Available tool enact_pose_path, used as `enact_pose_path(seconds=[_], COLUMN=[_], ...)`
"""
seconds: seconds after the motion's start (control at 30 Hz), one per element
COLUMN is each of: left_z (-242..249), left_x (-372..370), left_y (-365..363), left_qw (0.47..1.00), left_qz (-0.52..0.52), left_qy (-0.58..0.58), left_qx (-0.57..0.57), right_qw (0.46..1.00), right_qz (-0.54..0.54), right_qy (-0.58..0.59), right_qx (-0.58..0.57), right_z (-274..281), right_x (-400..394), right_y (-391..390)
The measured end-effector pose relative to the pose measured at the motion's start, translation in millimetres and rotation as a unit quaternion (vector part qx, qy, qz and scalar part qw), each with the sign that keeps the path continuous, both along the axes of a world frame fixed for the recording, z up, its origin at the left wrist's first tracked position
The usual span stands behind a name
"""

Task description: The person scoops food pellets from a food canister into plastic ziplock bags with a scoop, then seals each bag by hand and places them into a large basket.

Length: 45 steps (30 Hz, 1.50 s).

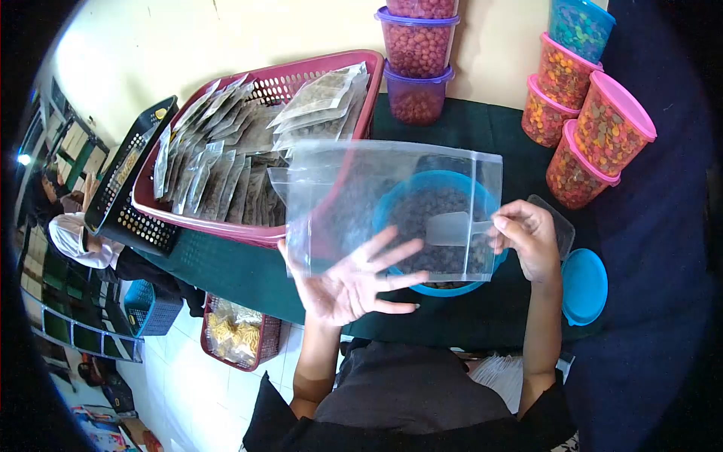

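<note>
A clear plastic zip bag [331, 200] hangs flat in front of me, over a blue tub [385, 218] of dark, small pieces. My left hand [350, 286] is open at the bag's lower left, palm up and fingers spread, overlapping the film. The fingers of my right hand [527, 237] are pinched together at the bag's right edge. A translucent scoop [448, 228] shows through the bag, above the tub's contents, its handle running to those same right fingers. Right of the tub lies a round blue lid [584, 286].
Filled packets stand in a maroon basket [369, 105] at the left. Stacked purple-lidded tubs [419, 49] and pink-lidded tubs [617, 124] line the back. A black basket [143, 230] sits at the table's left end. On the floor is a basket of yellowish packets [235, 335]. Another person [79, 237] is far left.
</note>
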<state>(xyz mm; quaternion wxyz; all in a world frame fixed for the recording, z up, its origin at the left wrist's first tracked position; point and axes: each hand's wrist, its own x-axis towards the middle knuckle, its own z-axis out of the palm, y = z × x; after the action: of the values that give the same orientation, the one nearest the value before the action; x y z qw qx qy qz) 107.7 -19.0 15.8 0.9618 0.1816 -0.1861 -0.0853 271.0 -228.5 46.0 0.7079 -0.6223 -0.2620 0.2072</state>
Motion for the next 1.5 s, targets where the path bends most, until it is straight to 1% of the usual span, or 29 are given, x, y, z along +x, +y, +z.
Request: enact_pose_path(seconds=[0.07,0.1,0.13,0.23,0.27,0.33,0.37,0.4,0.5,0.6,0.67,0.73,0.77,0.8,0.83,0.87,0.9,0.93,1.0,1.07,1.1,1.13,1.2,1.27,1.33,1.37,1.4,1.47,1.5], left_z=[0,0,-1,5,5,7,14,14,16,17,16,14,19,17,18,24,29,36,44,43,46,45,47,46,34,29,24,16,14], left_x=[-4,-5,-6,-6,-7,-9,-9,-8,-8,-5,-5,-7,-7,-10,-12,-16,-23,-31,-42,-55,-47,-41,-20,-1,9,12,13,12,13], left_y=[2,3,2,-5,-4,-1,-4,-4,-2,1,3,6,3,10,8,4,-1,-3,0,8,5,6,-8,-23,-29,-32,-31,-30,-29], left_qw=[0.998,0.998,0.998,0.978,0.978,0.943,0.924,0.925,0.883,0.869,0.866,0.834,0.78,0.62,0.54,0.455,0.527,0.523,0.495,0.523,0.576,0.603,0.666,0.715,0.744,0.755,0.755,0.789,0.785], left_qz=[0.022,0.051,0.049,0.201,0.2,0.282,0.315,0.312,0.347,0.341,0.339,0.331,0.362,0.37,0.415,0.455,0.464,0.489,0.546,0.532,0.533,0.488,0.396,0.33,0.302,0.292,0.292,0.293,0.288], left_qy=[0.028,0.013,0.013,0.048,0.049,0.094,0.112,0.111,0.098,0.099,0.097,0.146,0.187,0.188,0.156,0.122,0.2,0.199,0.155,0.108,0.071,0.03,0.016,0.055,0.063,0.083,0.084,0.105,0.107], left_qx=[-0.051,-0.022,-0.023,0.036,0.036,0.152,0.184,0.186,0.3,0.346,0.355,0.417,0.476,0.666,0.716,0.756,0.684,0.669,0.657,0.657,0.616,0.63,0.632,0.614,0.593,0.581,0.581,0.53,0.537], right_qw=[1.0,0.998,0.998,0.996,0.996,0.997,0.997,0.997,0.997,0.993,0.996,0.999,0.999,0.999,0.998,0.998,0.996,0.994,0.993,0.989,0.989,0.987,0.977,0.971,0.961,0.964,0.955,0.951,0.95], right_qz=[-0.009,-0.019,-0.02,-0.046,-0.047,-0.03,-0.019,-0.021,-0.007,-0.025,-0.029,0.005,0.0,0.017,0.034,0.029,0.031,0.033,0.038,0.073,0.075,0.097,0.147,0.172,0.206,0.225,0.244,0.252,0.255], right_qy=[0.027,0.054,0.053,0.076,0.077,0.072,0.071,0.071,0.009,-0.008,-0.001,0.017,0.018,0.034,0.051,0.051,0.07,0.089,0.096,0.104,0.107,0.116,0.151,0.164,0.187,0.141,0.164,0.17,0.173], right_qx=[0.003,0.007,0.006,0.006,0.005,0.0,-0.014,-0.012,-0.079,-0.115,-0.09,-0.044,-0.043,-0.008,0.027,0.023,0.036,0.049,0.058,0.079,0.075,0.06,0.04,-0.001,0.014,0.019,0.036,0.045,0.045], right_z=[-10,-15,-18,-24,-25,-26,-28,-29,-30,-32,-36,-38,-38,-38,-37,-36,-34,-33,-32,-30,-28,-26,-22,-17,-19,-22,-26,-29,-32], right_x=[3,3,4,4,4,5,6,6,3,0,0,2,1,1,0,-2,-5,-7,-8,-9,-10,-13,-20,-30,-37,-38,-40,-41,-41], right_y=[-9,-13,-17,-23,-26,-32,-34,-36,-39,-39,-41,-45,-47,-50,-52,-54,-55,-56,-54,-47,-40,-31,-10,11,28,35,40,47,49])
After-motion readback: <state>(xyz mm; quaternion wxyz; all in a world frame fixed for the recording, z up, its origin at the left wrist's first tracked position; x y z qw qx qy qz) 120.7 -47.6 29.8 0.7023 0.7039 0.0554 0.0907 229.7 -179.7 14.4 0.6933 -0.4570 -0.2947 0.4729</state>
